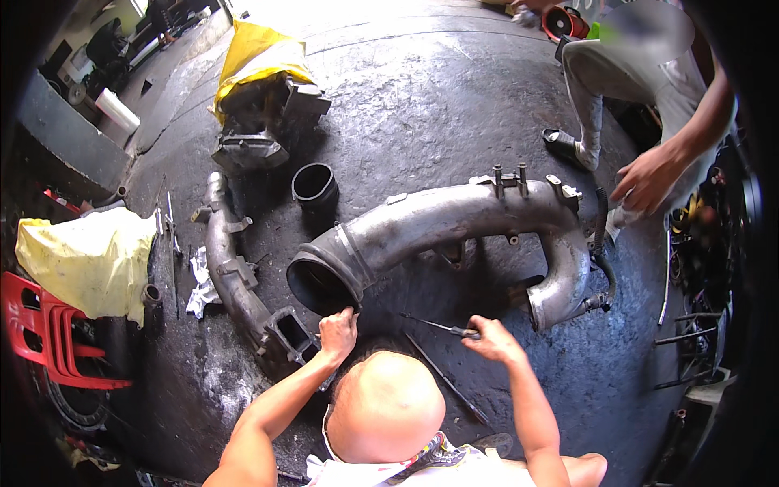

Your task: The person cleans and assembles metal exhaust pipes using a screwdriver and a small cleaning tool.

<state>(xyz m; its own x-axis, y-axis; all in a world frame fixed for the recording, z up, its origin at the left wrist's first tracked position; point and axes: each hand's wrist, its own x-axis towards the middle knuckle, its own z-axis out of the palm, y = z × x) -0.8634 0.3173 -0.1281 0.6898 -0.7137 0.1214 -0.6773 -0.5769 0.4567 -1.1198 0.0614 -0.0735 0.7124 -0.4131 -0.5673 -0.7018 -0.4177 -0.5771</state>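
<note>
We look down on a dark concrete floor (414, 105), rough and stained, with a damp-looking sheen. Toward 12 o'clock it brightens under strong light, and curved lines cross it; around 7 o'clock we see pale smears.

The big metal pipe (462, 213) lies on this floor, arching from the middle toward 3 o'clock, with its dark collar (345, 253) gaping at 8 o'clock. At 7 o'clock our left hand (339, 331) pinches the collar's lower rim, fingers drawn together. Between 4 and 5 o'clock our right hand (493, 339) is closed around the handle of a screwdriver (442, 326), whose tip points toward 9 o'clock, apart from the pipe. A rod (446, 377) lies on the floor at 5 o'clock.

At 9 o'clock lies a slimmer pipe (221, 243), with crumpled white paper (199, 284) just beside it. At 10 o'clock stand a black ring (315, 199) and, farther out, a casting (251, 152) partly under a yellow sheet (260, 53). Near the rim, between 8 and 9, are red seats (61, 345) with a paler sheet (89, 260) above them.

Beyond the casting, a low grey wall (73, 134) and a white roll (118, 111) edge the room. At 2 o'clock a co-worker (657, 81) stoops, one arm lowered near the pipe's far end. Dark metal clutter (702, 333) crowds the edge between 3 and 4.
</note>
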